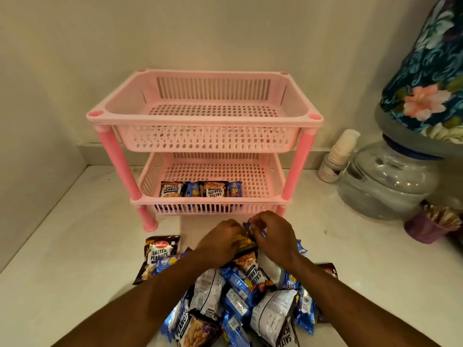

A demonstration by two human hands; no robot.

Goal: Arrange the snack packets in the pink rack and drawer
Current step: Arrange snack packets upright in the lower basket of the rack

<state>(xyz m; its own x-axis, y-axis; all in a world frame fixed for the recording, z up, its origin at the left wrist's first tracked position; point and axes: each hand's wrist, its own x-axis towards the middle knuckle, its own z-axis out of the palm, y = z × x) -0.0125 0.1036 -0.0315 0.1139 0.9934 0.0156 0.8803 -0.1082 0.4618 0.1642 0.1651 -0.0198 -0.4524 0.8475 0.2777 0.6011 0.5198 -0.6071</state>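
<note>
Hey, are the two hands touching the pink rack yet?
Apart. The head view shows bare counter between both hands, busy with packets, and the pink rack.

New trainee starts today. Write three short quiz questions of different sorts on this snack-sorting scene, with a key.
1. True or false: the top basket of the pink rack holds packets.
2. How many packets stand in a row in the lower basket? A) two B) four C) six
3. Fill in: the left hand and right hand together hold packets above the ____ of packets on the counter.

Key
1. False: its slotted floor shows bare.
2. B: two salted peanuts packets alternate with two blue biscuit packets.
3. Pile.
</note>
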